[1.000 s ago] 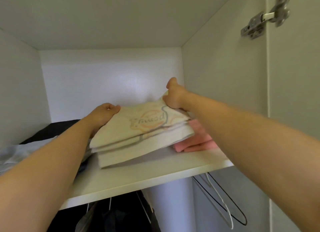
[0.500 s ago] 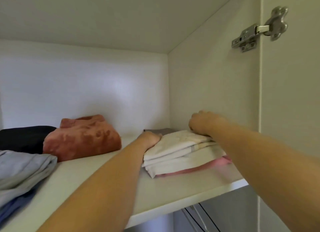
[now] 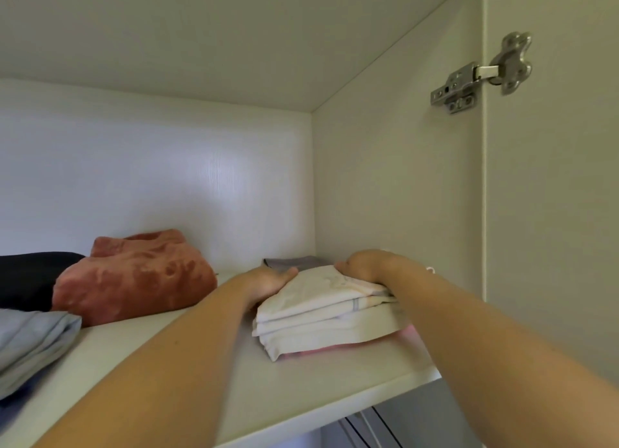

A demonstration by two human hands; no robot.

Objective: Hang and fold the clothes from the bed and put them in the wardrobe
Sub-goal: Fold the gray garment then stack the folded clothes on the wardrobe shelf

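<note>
I see my left hand [image 3: 272,280] and right hand [image 3: 365,266] with fingers curled on the folded shirt [image 3: 321,317]; it lies on a pink cloth [image 3: 409,338] on the shelf [image 3: 301,394], beside the right wall [image 3: 385,196].

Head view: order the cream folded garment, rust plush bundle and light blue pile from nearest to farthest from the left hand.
1. The cream folded garment, held at its left edge by the left hand.
2. The rust plush bundle, left of the hand, at the back of the shelf.
3. The light blue pile, far left, at the shelf front.
</note>
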